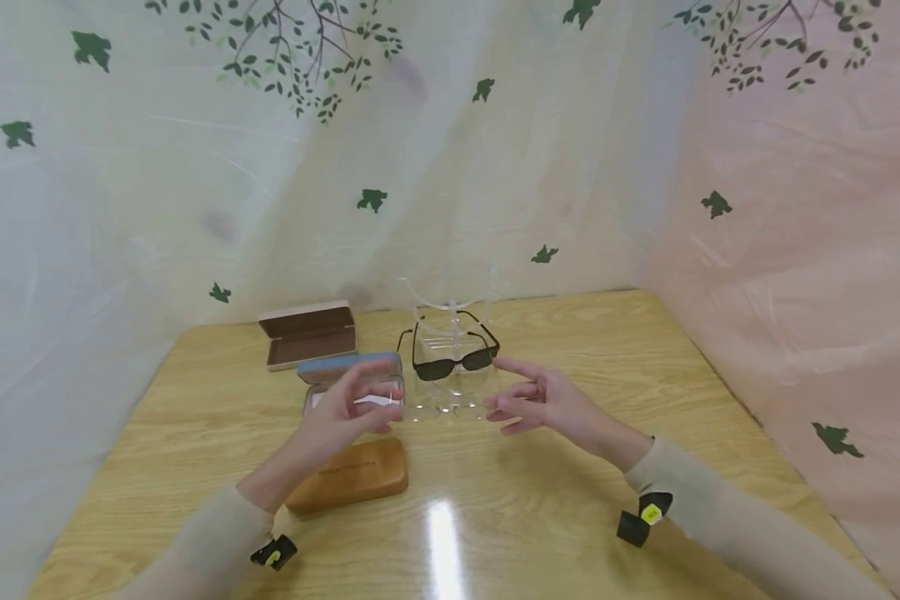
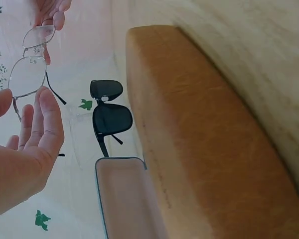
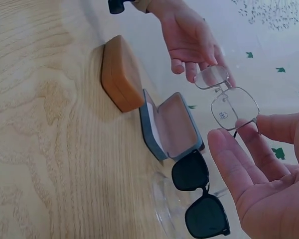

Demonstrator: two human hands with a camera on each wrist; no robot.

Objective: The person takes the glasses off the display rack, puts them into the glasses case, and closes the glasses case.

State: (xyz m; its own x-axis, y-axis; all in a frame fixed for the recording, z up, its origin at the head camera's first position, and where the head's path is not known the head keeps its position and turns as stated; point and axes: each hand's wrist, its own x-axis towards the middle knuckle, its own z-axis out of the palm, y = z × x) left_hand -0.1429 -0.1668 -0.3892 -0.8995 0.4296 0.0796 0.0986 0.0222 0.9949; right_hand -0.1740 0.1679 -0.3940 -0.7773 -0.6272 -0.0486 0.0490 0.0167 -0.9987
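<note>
Nearest lies an orange-brown case [image 1: 366,471], its lettering unreadable. Beyond it, above the table [image 1: 592,342], the left hand [image 1: 350,408] and right hand [image 1: 558,406] pinch opposite ends of clear glasses [image 3: 229,89]: thin metal rims, dark temple tips, long axis left-to-right, temples pointing away. Black sunglasses [image 1: 439,368] sit behind on a transparent stand [image 1: 453,315].

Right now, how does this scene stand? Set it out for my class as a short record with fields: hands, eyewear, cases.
Left hand: pinches one side of the glasses
Right hand: pinches the other side
Glasses: clear lenses, thin frame
Sunglasses: dark, on the clear stand
Blue case: open
Brown-lined case: open, behind the blue one
Orange case: closed
</note>
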